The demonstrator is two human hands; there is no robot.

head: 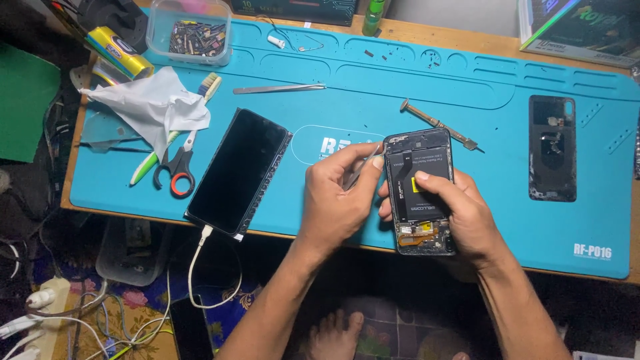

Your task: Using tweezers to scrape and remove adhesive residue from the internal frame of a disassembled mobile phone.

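Opened phone [421, 193] at surface [467, 87] near edge, long axis 12–6 o'clock. Right hand [467, 217] wraps its 3 o'clock side, thumb pressed on battery. Left hand [337, 193] at 9 o'clock pinches tweezers [360, 168], tip touching phone's upper left edge. Back cover [552, 148] well apart, 3 o'clock.

Wooden worktop [427, 30] with pale brown edge, almost wholly covered by a bright blue rubber mat [373, 80] moulded with shallow oval and long trays; dim below the front edge, evenly lit above; floor [393, 330] under the worktop laid with a dark patterned covering [143, 303] of pink flowers on blue and yellow; white power strip [40, 297] with plugs and tangled white cables at lower left; green panel [23, 100] beside the left edge.
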